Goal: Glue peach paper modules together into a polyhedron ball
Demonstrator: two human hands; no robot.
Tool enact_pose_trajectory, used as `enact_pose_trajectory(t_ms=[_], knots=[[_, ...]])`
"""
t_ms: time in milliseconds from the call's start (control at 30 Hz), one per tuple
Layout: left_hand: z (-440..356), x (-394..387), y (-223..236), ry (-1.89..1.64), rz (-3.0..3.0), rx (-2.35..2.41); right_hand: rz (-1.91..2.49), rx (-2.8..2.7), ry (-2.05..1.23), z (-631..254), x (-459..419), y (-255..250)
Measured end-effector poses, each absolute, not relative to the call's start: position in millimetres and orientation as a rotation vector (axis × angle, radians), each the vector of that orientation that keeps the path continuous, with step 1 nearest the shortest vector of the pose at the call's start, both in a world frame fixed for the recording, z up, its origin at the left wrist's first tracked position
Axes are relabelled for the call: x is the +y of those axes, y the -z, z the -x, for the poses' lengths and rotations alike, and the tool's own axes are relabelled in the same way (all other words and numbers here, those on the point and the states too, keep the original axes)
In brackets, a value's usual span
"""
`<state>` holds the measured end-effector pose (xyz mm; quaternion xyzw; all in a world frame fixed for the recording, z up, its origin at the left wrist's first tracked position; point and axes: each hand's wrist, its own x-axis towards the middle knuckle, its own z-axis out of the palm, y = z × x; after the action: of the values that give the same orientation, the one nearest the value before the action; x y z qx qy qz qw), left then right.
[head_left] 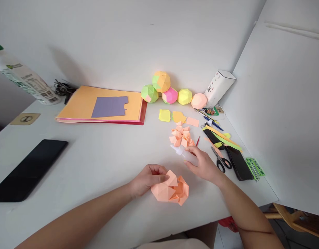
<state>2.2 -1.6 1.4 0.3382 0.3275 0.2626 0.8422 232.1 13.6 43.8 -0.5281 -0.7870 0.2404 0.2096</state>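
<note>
My left hand (150, 180) pinches the upper edge of a peach folded-paper ball (163, 192) near the front of the table. The ball is partly built, with an opening on its right side that shows folds inside. In my right hand (204, 164) is a small white squeeze bottle (189, 157) with a narrow nozzle, tilted with its tip toward the left. Just beyond the bottle lies a heap of small folded peach paper pieces (178, 135). A thin red stick-like thing (198, 141) lies beside the heap.
Finished paper balls (184, 97) line the wall, one stacked on top. Sticky-note pads (165, 115) lie before them. Scissors (221, 160) and a black phone (238, 162) are at right, a paper stack (84, 100) and black tablet (32, 169) at left.
</note>
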Motion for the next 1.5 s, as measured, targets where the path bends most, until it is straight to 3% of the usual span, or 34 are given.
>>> enact_pose_trajectory(t_ms=[100, 300, 467, 767, 1500], knots=[[-3, -2, -2, -0.589, -0.68, 0.733, 1.219, -2.169, -1.005, -241, 13, -65], [-5, -4, -3, -0.629, -0.66, 0.757, 1.215, -2.085, -1.171, -249, 11, -77], [-6, -5, -4, -0.651, -0.669, 0.803, 1.089, -2.005, -1.125, -242, 5, -76], [-7, -7, -3, -0.659, -0.707, 0.824, 1.253, -2.092, -0.933, -232, -5, -75], [-10, -8, -9, -0.691, -0.739, 0.866, 1.104, -2.122, -0.817, -228, -9, -73]])
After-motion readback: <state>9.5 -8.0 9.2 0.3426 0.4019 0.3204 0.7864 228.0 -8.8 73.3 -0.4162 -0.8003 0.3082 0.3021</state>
